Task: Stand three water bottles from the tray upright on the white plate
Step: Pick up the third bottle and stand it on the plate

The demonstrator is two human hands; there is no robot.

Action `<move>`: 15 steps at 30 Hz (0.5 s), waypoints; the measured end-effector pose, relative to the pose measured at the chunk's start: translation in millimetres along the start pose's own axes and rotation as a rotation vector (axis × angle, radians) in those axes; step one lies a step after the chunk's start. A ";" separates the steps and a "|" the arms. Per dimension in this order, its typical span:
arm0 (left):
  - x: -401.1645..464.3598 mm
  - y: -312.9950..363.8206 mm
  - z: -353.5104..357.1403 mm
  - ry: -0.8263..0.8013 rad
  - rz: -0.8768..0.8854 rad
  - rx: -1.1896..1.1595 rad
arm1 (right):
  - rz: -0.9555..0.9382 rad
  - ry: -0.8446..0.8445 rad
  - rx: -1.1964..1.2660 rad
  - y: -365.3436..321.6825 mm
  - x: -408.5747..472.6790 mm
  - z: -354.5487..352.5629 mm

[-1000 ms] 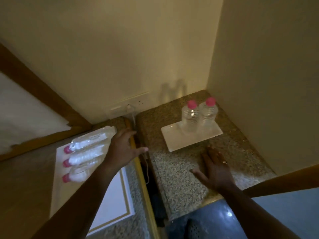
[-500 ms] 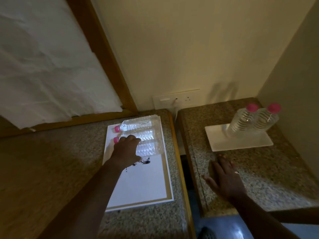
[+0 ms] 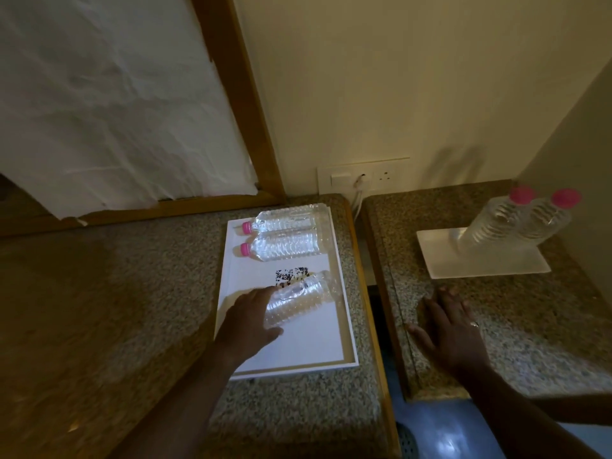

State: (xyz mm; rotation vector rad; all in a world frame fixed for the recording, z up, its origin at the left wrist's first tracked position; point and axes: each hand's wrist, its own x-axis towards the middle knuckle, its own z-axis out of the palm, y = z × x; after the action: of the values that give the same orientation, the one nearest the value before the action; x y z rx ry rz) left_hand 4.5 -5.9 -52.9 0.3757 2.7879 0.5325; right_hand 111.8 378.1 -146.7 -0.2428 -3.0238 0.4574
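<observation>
Dim corner, two speckled granite counters [image 3: 139, 293] split by a narrow gap, cream wall with a socket plate [image 3: 362, 175] behind.

On the left counter, white gold-edged tray [image 3: 298, 356]; left hand [image 3: 251, 321] wrapped round the cap end of a clear bottle [image 3: 303, 298] lying aslant on it, fingers over, thumb under, cap hidden in the grasp. Just beyond that grip, a black printed patch [image 3: 291, 273], then two more bottles [image 3: 286, 235] lying side by side, touching, pink caps pointing left. Across the gap from the grip, right hand [image 3: 453, 326] pressed flat on the right counter, fingers spread, holding nothing, ring on one finger. Past it, white plate [image 3: 490, 263] with two pink-capped bottles [image 3: 516, 220] standing upright, touching.
</observation>
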 end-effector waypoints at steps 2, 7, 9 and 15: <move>2.4 -2.5 -4.7 -0.011 -0.040 -0.048 | 0.002 -0.009 0.003 -0.8 -0.2 -0.2; 7.0 1.8 -32.6 0.028 0.021 -0.147 | 0.009 -0.011 -0.003 0.5 -0.1 -0.5; 7.7 9.8 -52.8 0.067 0.055 -0.179 | 0.004 -0.017 -0.002 0.7 0.1 -0.6; 13.6 54.9 -88.1 0.199 0.168 -0.322 | 0.011 -0.020 -0.006 1.2 0.2 0.5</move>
State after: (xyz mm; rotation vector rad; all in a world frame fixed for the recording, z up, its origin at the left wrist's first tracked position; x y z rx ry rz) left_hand -24.9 19.4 44.3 0.5097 2.8003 1.0954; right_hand 111.8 379.1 -147.6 -0.2573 -3.0454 0.4549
